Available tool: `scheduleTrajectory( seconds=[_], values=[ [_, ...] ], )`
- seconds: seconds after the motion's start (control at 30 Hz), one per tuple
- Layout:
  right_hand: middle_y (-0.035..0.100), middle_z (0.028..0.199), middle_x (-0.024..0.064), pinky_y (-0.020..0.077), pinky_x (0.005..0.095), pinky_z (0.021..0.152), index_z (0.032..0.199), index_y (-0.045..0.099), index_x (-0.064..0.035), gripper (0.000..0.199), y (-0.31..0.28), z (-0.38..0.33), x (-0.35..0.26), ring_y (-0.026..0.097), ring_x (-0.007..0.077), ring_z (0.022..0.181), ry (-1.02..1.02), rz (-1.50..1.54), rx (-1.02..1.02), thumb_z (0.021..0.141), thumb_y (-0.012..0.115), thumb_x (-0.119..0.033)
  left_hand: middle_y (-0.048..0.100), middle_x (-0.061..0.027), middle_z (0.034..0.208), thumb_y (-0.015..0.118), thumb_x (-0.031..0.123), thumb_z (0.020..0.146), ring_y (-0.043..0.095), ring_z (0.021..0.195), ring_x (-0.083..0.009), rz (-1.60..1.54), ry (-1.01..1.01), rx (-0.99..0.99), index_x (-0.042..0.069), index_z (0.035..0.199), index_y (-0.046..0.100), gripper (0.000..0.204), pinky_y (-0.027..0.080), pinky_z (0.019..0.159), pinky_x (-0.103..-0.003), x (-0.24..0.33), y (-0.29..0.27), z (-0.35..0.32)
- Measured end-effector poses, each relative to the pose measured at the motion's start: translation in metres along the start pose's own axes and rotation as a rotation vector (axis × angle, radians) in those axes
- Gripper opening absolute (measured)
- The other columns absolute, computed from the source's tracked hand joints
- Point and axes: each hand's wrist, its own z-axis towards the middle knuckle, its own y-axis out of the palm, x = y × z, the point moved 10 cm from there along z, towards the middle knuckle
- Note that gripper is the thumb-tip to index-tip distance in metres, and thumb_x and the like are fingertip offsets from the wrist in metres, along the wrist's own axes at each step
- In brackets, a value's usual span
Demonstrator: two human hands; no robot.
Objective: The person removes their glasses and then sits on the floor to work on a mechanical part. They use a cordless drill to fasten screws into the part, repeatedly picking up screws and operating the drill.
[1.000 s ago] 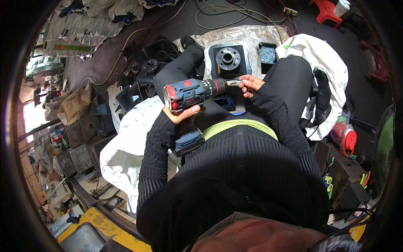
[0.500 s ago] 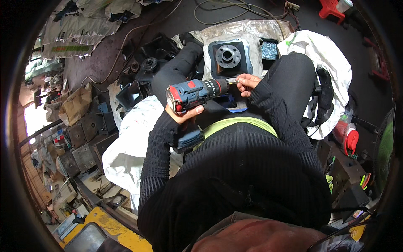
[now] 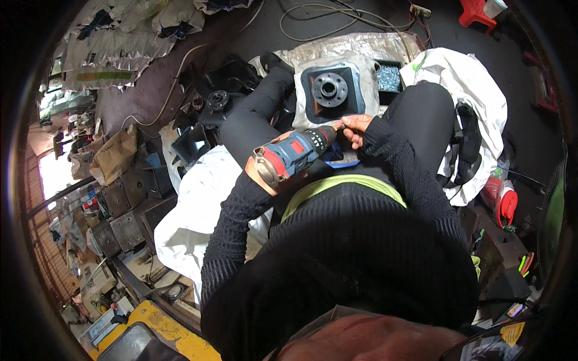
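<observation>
My left hand (image 3: 261,177) is wrapped round a blue, black and red cordless drill (image 3: 290,155). The drill lies over my lap, its nose pointing up and to the right. At the bit's tip, my right hand (image 3: 357,126) pinches a small screw-like metal piece; the fingers cover most of it. Just beyond both hands a black square part with a round, holed flange (image 3: 329,90) rests on a pale cloth-like sheet between my legs. Under the drill's nose sits a blue-edged object (image 3: 342,161), partly hidden.
A dark tray (image 3: 394,62) of small silvery pieces stands right of the flanged part. More black flanged parts (image 3: 218,101) lie by my left leg. White sacks (image 3: 191,225) flank me. A cable (image 3: 180,66) crosses the floor, and a fan (image 3: 551,210) stands at the far right.
The drill has swung its nose further up and away, its back end now nearer and lower. The bit's tip has met the fingers of my right hand.
</observation>
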Motion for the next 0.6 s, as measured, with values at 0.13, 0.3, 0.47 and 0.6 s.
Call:
scheduleTrajectory(
  seconds=[0.13, 0.3, 0.47, 0.6],
  values=[
    [0.037, 0.056, -0.0057, 0.0325, 0.0187, 0.037, 0.101, 0.055, -0.0043, 0.028, -0.048, -0.002, -0.019, 0.032, 0.0023, 0.041, -0.138, 0.124, 0.362, 0.087, 0.05, -0.028, 0.059, -0.0112, 0.096, 0.068, 0.022, 0.067, 0.055, 0.093, -0.0283, 0.237, 0.174, 0.251, 0.007, 0.099, 0.059, 0.036, 0.043, 0.081, -0.036, -0.01, -0.034, 0.011],
    [0.042, 0.059, -0.0033, 0.033, 0.0209, 0.035, 0.098, 0.057, -0.0051, 0.047, -0.11, 0.021, -0.03, 0.036, 0.0056, 0.042, -0.138, -0.205, 0.753, 0.075, 0.061, -0.045, 0.056, -0.0069, 0.106, 0.073, 0.027, 0.064, 0.052, 0.101, -0.0227, -0.082, -0.245, 0.2, 0.01, 0.111, 0.051, 0.055, 0.039, 0.09, -0.034, -0.103, -0.032, 0.037],
    [0.06, 0.083, 0.0062, 0.0417, 0.0221, 0.046, 0.099, 0.059, -0.0024, 0.058, -0.1, 0.048, -0.037, 0.05, 0.0102, 0.057, -0.074, -0.363, 0.735, 0.067, 0.065, -0.051, 0.06, -0.0146, 0.093, 0.071, 0.041, 0.066, 0.061, 0.077, -0.0233, -0.241, -0.644, 0.017, 0.003, 0.113, 0.048, 0.064, 0.05, 0.07, -0.032, -0.131, -0.023, 0.053],
    [0.06, 0.082, 0.0058, 0.0436, 0.0219, 0.049, 0.099, 0.059, -0.0022, 0.056, -0.109, 0.065, -0.032, 0.053, 0.0103, 0.061, -0.095, -0.41, 0.671, 0.068, 0.066, -0.049, 0.051, -0.0176, 0.113, 0.065, 0.042, 0.071, 0.05, 0.105, -0.0261, -0.112, -0.624, -0.09, 0.004, 0.12, 0.044, 0.066, 0.039, 0.091, -0.032, -0.13, -0.016, 0.073]
  ],
)
